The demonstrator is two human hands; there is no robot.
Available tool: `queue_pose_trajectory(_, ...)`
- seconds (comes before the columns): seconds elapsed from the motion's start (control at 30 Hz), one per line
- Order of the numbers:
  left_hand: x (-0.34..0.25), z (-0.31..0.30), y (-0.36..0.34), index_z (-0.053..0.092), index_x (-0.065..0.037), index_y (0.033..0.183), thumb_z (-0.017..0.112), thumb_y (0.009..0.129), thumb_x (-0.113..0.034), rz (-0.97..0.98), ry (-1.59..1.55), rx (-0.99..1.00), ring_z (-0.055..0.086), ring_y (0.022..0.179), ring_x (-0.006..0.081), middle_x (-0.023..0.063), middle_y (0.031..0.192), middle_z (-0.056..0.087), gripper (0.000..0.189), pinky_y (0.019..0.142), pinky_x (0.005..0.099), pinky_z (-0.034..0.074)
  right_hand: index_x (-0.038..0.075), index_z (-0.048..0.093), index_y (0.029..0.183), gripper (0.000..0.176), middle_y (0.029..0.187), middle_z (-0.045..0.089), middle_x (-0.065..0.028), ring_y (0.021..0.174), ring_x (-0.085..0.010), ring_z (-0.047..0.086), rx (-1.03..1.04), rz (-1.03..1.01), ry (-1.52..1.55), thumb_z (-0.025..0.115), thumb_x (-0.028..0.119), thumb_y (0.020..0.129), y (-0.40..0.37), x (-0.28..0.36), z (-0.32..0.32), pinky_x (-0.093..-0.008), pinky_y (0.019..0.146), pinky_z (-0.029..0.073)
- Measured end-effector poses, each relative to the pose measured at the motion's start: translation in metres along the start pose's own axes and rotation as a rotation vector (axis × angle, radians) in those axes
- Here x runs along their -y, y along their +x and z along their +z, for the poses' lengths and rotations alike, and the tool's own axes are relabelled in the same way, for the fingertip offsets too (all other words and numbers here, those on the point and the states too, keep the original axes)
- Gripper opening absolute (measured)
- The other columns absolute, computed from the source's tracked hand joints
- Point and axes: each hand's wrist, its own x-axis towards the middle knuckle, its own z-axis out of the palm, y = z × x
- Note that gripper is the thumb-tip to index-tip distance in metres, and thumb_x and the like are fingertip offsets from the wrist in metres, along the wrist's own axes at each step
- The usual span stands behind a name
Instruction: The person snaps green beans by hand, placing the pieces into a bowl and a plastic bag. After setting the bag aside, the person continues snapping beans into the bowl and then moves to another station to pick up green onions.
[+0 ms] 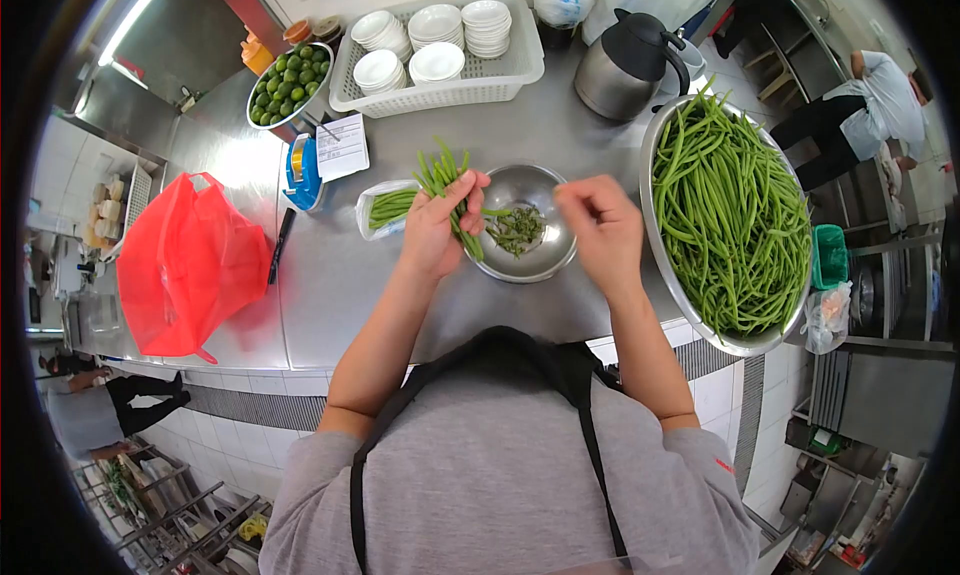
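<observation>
My left hand [432, 237] is closed around a small bunch of green beans [441, 172], above the left side of a steel mixing bowl [548, 271]. Small dark green bean trimmings [517, 232] lie at the bottom of this bowl. Over its right rim, my right hand [610, 233] has its fingers curled into a pinch; whatever is between them, if anything, is hidden. To the left, a clear plastic container [366, 218] holds a row of beans [390, 209]. A large steel basin [652, 210] heaped with long green beans [735, 210] stands right of my right hand.
A red plastic bag [190, 265], a black pen [282, 245] and a blue tape dispenser [302, 172] sit leftward on the steel table. Behind are a bowl of limes [290, 83], a white basket [500, 92] of small dishes and a steel jug [620, 70]. Other people stand at both sides.
</observation>
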Motion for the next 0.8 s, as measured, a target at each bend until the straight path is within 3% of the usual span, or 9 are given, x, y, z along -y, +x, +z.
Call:
queue_pose_trajectory(0.1, 0.006, 0.002, 0.001, 0.056, -0.005, 0.094, 0.05, 0.09, -0.017, -0.053, 0.16, -0.264, 0.057, 0.071, 0.0142, 0.0041, 0.078, 0.058, 0.014, 0.069, 0.0315, 0.049, 0.002, 0.058, 0.104, 0.023, 0.091, 0.058, -0.0058, 0.073, -0.0108, 0.056, 0.231, 0.007, -0.302, 0.059, 0.002, 0.081, -0.008, -0.013, 0.005, -0.023, 0.063, 0.045)
queue_pose_trajectory(0.27, 0.015, -0.004, 0.007, 0.053, -0.007, 0.104, 0.049, 0.09, -0.014, -0.005, -0.24, -0.103, 0.056, 0.097, 0.022, 0.005, 0.088, 0.059, 0.017, 0.093, 0.044, 0.042, 0.003, 0.045, 0.124, 0.038, 0.108, 0.056, -0.0087, 0.093, -0.0166, 0.055, -0.052, 0.305, 0.616, 0.048, 0.021, 0.091, -0.013, -0.027, 0.03, -0.029, 0.079, 0.044)
queue_pose_trajectory(0.43, 0.031, 0.022, 0.012, 0.051, -0.005, 0.106, 0.049, 0.089, -0.012, 0.027, -0.157, -0.031, 0.057, 0.086, 0.0184, 0.0042, 0.083, 0.057, 0.018, 0.082, 0.0371, 0.046, 0.002, 0.036, 0.129, 0.049, 0.117, 0.051, -0.0089, 0.105, -0.0165, 0.048, -0.233, 0.513, 1.065, 0.033, 0.037, 0.095, -0.011, 0.012, 0.069, -0.031, 0.09, 0.038)
queue_pose_trajectory(0.53, 0.023, 0.016, 0.009, 0.051, -0.004, 0.105, 0.049, 0.088, -0.01, 0.05, -0.04, 0.044, 0.056, 0.075, 0.0163, 0.0039, 0.081, 0.055, 0.018, 0.069, 0.0308, 0.047, 0.002, 0.035, 0.13, 0.053, 0.117, 0.05, -0.0073, 0.106, -0.0165, 0.047, -0.032, 0.4, 1.075, 0.033, 0.041, 0.094, -0.005, 0.009, 0.077, -0.0291, 0.093, 0.036)
queue_pose_trajectory(0.57, 0.016, 0.012, 0.009, 0.051, -0.003, 0.104, 0.049, 0.088, -0.008, 0.045, 0.019, 0.117, 0.055, 0.069, 0.0154, 0.0039, 0.081, 0.054, 0.017, 0.062, 0.0278, 0.046, 0.002, 0.034, 0.13, 0.054, 0.117, 0.05, -0.0064, 0.107, -0.0166, 0.047, 0.108, 0.421, 1.087, 0.034, 0.042, 0.094, -0.001, 0.006, 0.074, -0.0284, 0.094, 0.036)
queue_pose_trajectory(0.6, 0.002, 0.031, 0.006, 0.045, -0.001, 0.114, 0.051, 0.084, -0.005, -0.017, 0.472, -0.136, 0.055, 0.062, 0.017, 0.0041, 0.074, 0.053, 0.031, 0.056, 0.0287, 0.045, 0.001, 0.036, 0.129, 0.052, 0.117, 0.049, -0.0068, 0.108, -0.0181, 0.047, 0.333, 0.451, 0.955, 0.042, 0.037, 0.092, 0.007, 0.001, 0.065, -0.0278, 0.094, 0.036)
queue_pose_trajectory(0.7, 0.008, 0.023, 0.004, 0.03, 0.001, 0.128, 0.055, 0.079, -0.004, 0.382, 1.104, -0.171, 0.054, 0.056, 0.0208, 0.006, 0.063, 0.051, 0.056, 0.056, 0.0319, 0.046, 0.001, 0.036, 0.128, 0.051, 0.114, 0.05, -0.0071, 0.105, -0.017, 0.048, 0.41, 0.352, 0.458, 0.051, 0.029, 0.089, 0.002, -0.003, 0.067, -0.0277, 0.091, 0.038)
queue_pose_trajectory(0.73, 0.008, 0.021, 0.002, 0.011, 0.0, 0.137, 0.055, 0.076, -0.004, 0.429, 1.259, -0.067, 0.058, 0.061, 0.029, 0.0132, 0.07, 0.057, 0.074, 0.061, 0.0365, 0.047, 0.0, 0.043, 0.121, 0.045, 0.108, 0.053, -0.0087, 0.1, -0.016, 0.052, 0.36, 0.397, 0.59, 0.056, 0.025, 0.087, 0.003, -0.008, 0.074, -0.0284, 0.085, 0.043)
queue_pose_trajectory(0.8, 0.002, 0.025, -0.002, 0.008, -0.001, 0.137, 0.053, 0.076, -0.004, 0.253, 1.41, -0.095, 0.059, 0.067, 0.0321, 0.0168, 0.08, 0.058, 0.076, 0.063, 0.0377, 0.047, 0.001, 0.047, 0.116, 0.038, 0.101, 0.056, -0.0088, 0.096, -0.0184, 0.054, 0.303, 0.556, 0.726, 0.053, 0.027, 0.089, 0.005, -0.007, 0.083, -0.0305, 0.082, 0.045)
